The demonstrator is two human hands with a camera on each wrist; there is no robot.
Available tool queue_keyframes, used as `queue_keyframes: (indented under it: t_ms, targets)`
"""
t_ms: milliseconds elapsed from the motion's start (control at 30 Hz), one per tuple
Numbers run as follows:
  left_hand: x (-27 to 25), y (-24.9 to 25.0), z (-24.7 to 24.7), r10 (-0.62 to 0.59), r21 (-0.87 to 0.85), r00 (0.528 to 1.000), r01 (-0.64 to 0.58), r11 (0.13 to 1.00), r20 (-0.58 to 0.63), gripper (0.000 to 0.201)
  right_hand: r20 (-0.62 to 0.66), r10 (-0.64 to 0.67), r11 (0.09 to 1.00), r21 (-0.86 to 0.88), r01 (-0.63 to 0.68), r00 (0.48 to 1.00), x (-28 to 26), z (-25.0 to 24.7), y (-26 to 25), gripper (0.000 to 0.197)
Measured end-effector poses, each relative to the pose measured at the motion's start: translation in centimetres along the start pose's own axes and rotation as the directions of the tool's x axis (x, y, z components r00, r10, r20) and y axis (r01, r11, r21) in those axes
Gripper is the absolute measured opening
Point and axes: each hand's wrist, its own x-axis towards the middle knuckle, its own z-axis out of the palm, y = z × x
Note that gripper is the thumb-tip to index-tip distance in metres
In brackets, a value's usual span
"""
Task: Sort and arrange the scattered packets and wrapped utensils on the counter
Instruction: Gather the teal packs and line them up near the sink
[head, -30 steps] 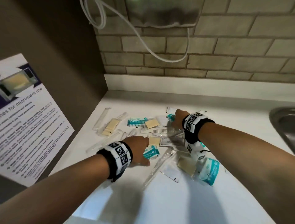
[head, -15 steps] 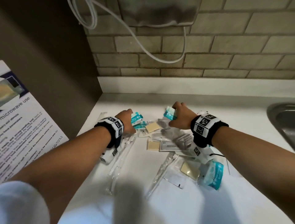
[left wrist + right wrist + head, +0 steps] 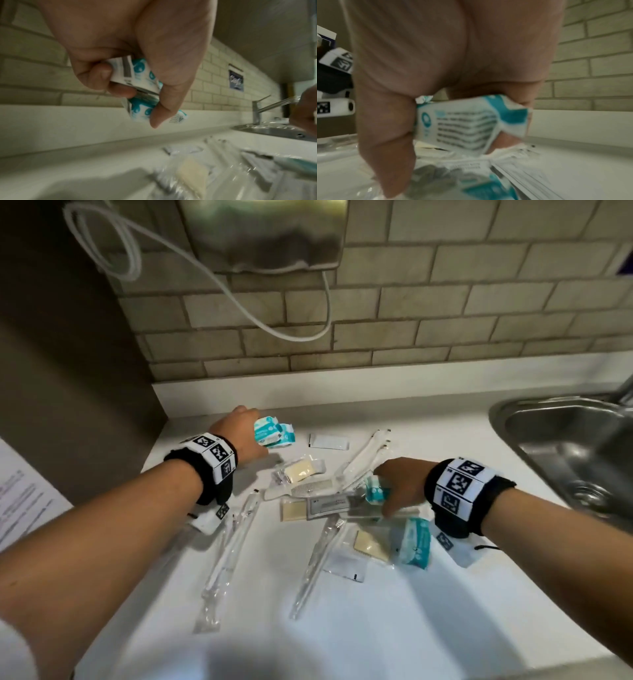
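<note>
My left hand (image 3: 245, 436) is at the back left of the white counter (image 3: 428, 604) and pinches two teal-and-white packets (image 3: 274, 434) between thumb and fingers (image 3: 154, 94). Over the middle of the pile, my right hand (image 3: 400, 487) grips another teal-and-white packet (image 3: 376, 494), whose printed side shows in the right wrist view (image 3: 467, 121). Below it lie a flat white packet (image 3: 329, 505), a wrapped comb (image 3: 301, 489) and cream pads in clear wrap (image 3: 301, 469). Clear-wrapped utensils (image 3: 226, 563) (image 3: 317, 559) lie toward me.
A steel sink (image 3: 565, 446) with a tap (image 3: 264, 108) is set into the counter at the right. A brick-tiled wall (image 3: 411, 320) with a hanging white cable (image 3: 239, 306) closes the back. A printed notice (image 3: 20, 501) leans at the left. One more teal packet (image 3: 416, 542) lies near my right wrist.
My left hand has moved from the near pile to the back left, now holding teal packets. My right hand has come back toward me and lower over the pile with its packet.
</note>
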Motion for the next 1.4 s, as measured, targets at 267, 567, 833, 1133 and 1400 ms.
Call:
queue_keyframes:
  t_ms: [267,567,833,1133,1400]
  targets:
    - [-3.0,8.8,-1.5,0.278,-0.079,0.960,-0.279,0.957,-0.020,0.044,-0.022,0.254,0.967,0.028,-0.253,0.967,-4.0,4.1,2.6,0.071]
    - [-4.9,12.4,1.1,0.366,-0.109,0.931,-0.364,0.925,-0.004,0.067,-0.137,0.383,0.896,0.296,-0.331,0.913,-5.3,7.2,1.9,0.062]
    - [-4.0,15.6,1.3,0.335,-0.179,0.942,-0.333,0.926,-0.017,0.060,-0.021,0.283,0.909,0.325,-0.261,0.959,-4.9,5.8,3.5,0.033]
    - [0.6,20.3,1.6,0.241,-0.251,0.968,-0.250,0.935,-0.066,0.053,-0.276,0.137,0.861,0.509,0.024,0.951,-4.8,-1.1,13.6,0.037]
    - [5.3,25.5,3.5,0.176,-0.265,0.982,-0.187,0.946,-0.066,0.053,-0.330,0.064,0.771,0.616,0.163,0.942,-1.3,-3.1,22.0,0.043]
